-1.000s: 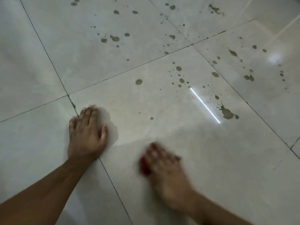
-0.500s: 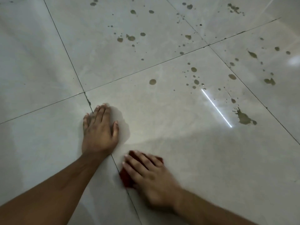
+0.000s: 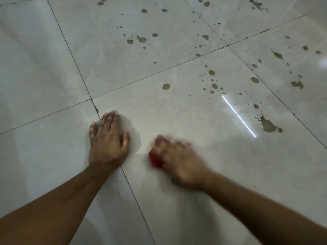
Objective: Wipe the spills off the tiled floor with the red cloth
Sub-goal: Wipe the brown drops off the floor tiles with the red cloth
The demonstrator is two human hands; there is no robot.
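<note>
The red cloth [image 3: 155,160] lies on the tiled floor [image 3: 53,68] under the blurred right hand [image 3: 178,161]; its grip I cannot tell. The left hand [image 3: 108,138] rests flat, fingers straight. Many brown spills [image 3: 269,125] remain further away, so most work seems left.

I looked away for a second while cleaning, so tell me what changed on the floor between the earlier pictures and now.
The right hand swept the red cloth left toward the left hand, then back to the right; it is blurred mid-stroke now. Nothing was picked up or let go. The left hand stays flat on the tiled floor, and the brown spills farther out look unwiped.
</note>
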